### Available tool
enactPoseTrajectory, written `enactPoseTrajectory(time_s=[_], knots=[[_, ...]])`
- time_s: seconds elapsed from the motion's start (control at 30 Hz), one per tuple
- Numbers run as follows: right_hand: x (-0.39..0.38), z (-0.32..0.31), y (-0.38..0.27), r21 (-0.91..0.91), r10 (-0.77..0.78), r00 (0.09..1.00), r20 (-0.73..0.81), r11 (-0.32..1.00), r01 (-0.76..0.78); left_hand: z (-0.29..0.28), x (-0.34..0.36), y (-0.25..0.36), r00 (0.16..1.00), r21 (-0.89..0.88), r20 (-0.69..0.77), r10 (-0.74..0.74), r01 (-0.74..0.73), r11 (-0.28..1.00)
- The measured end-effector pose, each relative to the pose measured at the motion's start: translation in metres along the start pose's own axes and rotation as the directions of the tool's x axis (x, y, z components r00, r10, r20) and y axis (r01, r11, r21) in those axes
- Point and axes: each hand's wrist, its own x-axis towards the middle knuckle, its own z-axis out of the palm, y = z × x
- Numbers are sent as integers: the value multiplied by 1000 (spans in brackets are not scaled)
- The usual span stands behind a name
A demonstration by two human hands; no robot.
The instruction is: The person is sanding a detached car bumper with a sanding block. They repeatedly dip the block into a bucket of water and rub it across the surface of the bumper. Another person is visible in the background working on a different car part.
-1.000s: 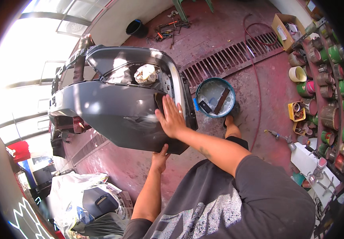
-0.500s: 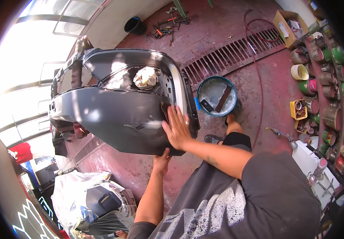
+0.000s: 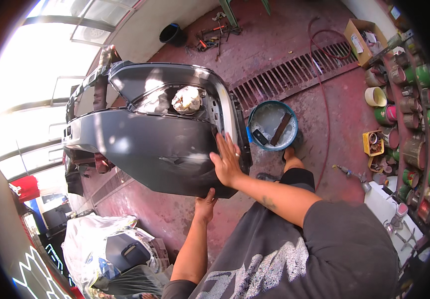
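A dark grey car bumper [image 3: 140, 134] stretches across the middle, with pale sanded-looking patches near its right end. My right hand [image 3: 228, 159] lies against that end, fingers extended and palm turned to the surface. A ring shows on one of its fingers. Below, my left hand [image 3: 205, 204] grips the bumper's lower edge, thumb on the outer face and the other fingers mostly hidden underneath. Crumpled paper [image 3: 186, 99] sits in the bumper's opening. Just right of the bumper, a blue bucket [image 3: 250, 135] holds cloudy water, a dark strip [image 3: 280, 128] and a small black block [image 3: 259, 137].
A floor grate [image 3: 294, 70] and a red hose [image 3: 326, 109] run beyond the bucket. Paint cans [image 3: 414, 152] crowd shelves at the right. Scattered tools [image 3: 210, 40] and a black bucket [image 3: 172, 35] are at the back. A plastic-covered heap [image 3: 88, 244] stands lower left.
My right hand has slid slightly right along the bumper's end. My left hand keeps its grip on the lower edge. The whole view has shifted a little.
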Motion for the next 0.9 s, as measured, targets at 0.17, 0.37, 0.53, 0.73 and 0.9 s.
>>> enactPoseTrajectory(time_s=[0.17, 0.37, 0.53, 0.73, 0.9], knots=[[30, -5, -6, 10, -11, 1000, -6, 1000, 11, -4, 6, 0, 1000, 9, 10, -5, 5, 1000], [-26, -12, -25, -141, -99, 993, 66, 984, 107, 4, -6, 5, 999, -2, 44, 24, -24, 1000], [17, -14, -24, -119, -34, 998, 55, 992, 40, 1, -2, 4, 1000, 71, -18, 18, -17, 997], [-11, 2, -20, -125, 18, 999, 38, 992, -13, 3, -3, 0, 999, 43, -32, 22, -21, 999], [130, -56, 11, 400, 176, 976, 130, 891, -214, 2, 2, -1, 987, 26, -11, 161, -160, 987]])
